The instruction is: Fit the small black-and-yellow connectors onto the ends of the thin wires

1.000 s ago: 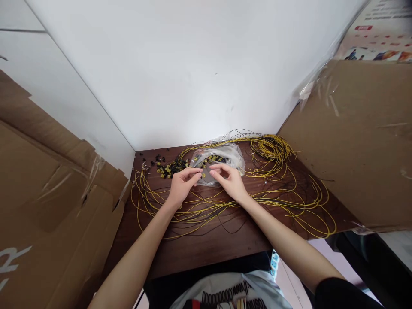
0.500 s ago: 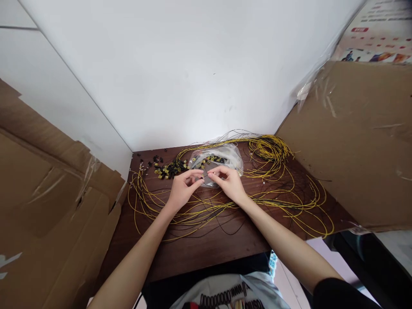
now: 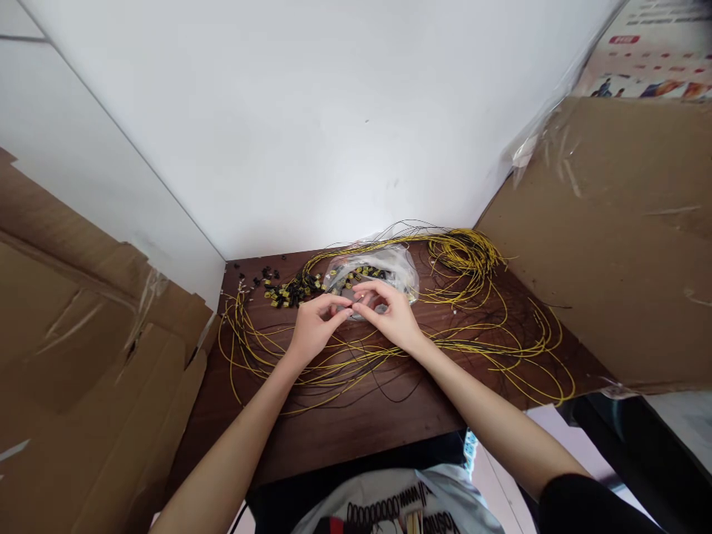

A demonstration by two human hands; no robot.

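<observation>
My left hand [image 3: 318,324] is closed in a pinch, thumb against forefinger, on a small dark piece too tiny to make out. Facing it, my right hand [image 3: 392,319] pinches a thin black wire [image 3: 360,299] between thumb and forefinger. The fingertips of both hands meet or nearly meet above a clear plastic bag [image 3: 410,276], which holds several small yellow-and-black parts [image 3: 374,271]. Beneath my wrists, a loose bundle of yellow and black wires [image 3: 383,353] stretches across the brown table [image 3: 356,426].
A coil of yellow and black wires [image 3: 467,252] lies at the back right. Left of the bag is a pile of yellow-and-black connectors [image 3: 289,291], with small black pieces [image 3: 265,273] behind. Cardboard walls [image 3: 606,245] flank the table, and a white panel [image 3: 311,126] rises behind.
My right hand has shifted slightly left, bringing its fingertips up to those of my left hand. The left hand stays almost still, and the view has moved a little.
</observation>
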